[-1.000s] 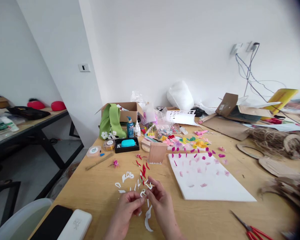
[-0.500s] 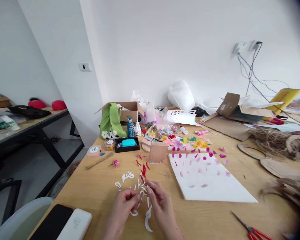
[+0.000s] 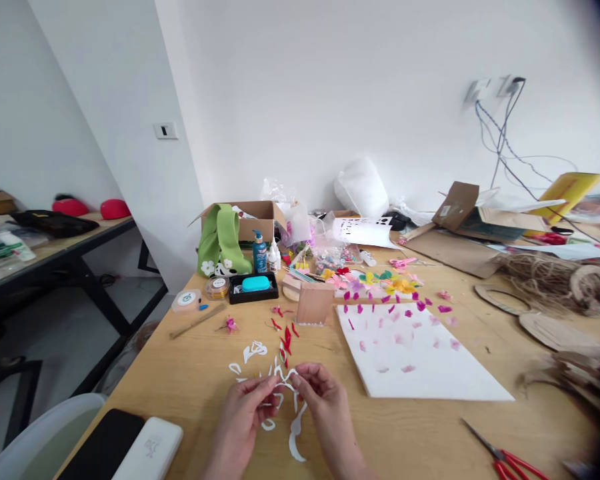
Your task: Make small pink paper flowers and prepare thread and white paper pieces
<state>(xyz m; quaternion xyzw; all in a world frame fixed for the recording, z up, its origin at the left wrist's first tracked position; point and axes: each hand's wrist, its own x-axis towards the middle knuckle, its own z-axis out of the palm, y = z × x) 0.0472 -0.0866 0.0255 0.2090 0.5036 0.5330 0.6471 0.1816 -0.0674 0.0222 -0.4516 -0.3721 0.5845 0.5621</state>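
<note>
Between my left hand [image 3: 250, 407] and my right hand [image 3: 325, 403] is a thin white curved paper cutout [image 3: 285, 381], pinched by the fingertips of both. Around and under my hands lie more white cutouts: a flower-like piece [image 3: 255, 350] beyond the left hand, and a long curved strip [image 3: 296, 437] between the wrists. Just past the fingertips are several slim red pieces [image 3: 287, 340], one of them beside a green one. What lies directly beneath my palms is hidden.
On the right, a white board [image 3: 420, 360] carries purple petals. Red-handled scissors [image 3: 503, 457] lie near the front edge. A power bank [image 3: 150, 450] rests beside a black phone [image 3: 100, 447] at the left. Behind stand a small wooden block [image 3: 315, 305], a black tray [image 3: 234, 293] and a blue pump bottle [image 3: 260, 253].
My hands have moved slightly apart, and the white cutout now shows more openly between the fingertips. The left hand has turned a little, and the view has shifted slightly.
</note>
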